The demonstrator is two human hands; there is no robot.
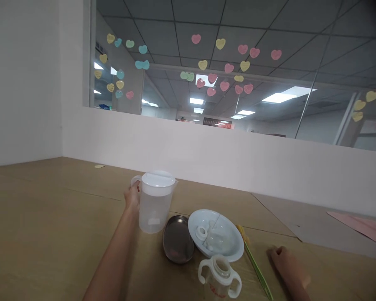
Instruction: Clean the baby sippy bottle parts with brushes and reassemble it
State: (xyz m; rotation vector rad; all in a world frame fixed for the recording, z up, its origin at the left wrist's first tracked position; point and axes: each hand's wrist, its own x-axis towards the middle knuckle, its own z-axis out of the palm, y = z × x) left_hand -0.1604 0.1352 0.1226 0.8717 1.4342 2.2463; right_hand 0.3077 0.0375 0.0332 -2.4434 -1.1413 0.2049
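Observation:
My left hand (132, 197) is closed round the handle of a translucent plastic pitcher (155, 202) with a white lid, which stands on the wooden table (50, 225). My right hand (286, 261) rests on the table at the lower right, fingers curled, nothing visible in it. Between the hands lie a small oval metal dish (177, 240) and a white bowl (230, 246) holding small clear bottle parts. A two-handled baby bottle (219, 278) without a lid stands at the bottom edge.
A long green-and-yellow stick (253, 263) lies beside the bowl, close to my right hand. A pink sheet (363, 225) lies at the far right. A low white wall (207, 154) with a glass pane covered in heart stickers runs behind the table.

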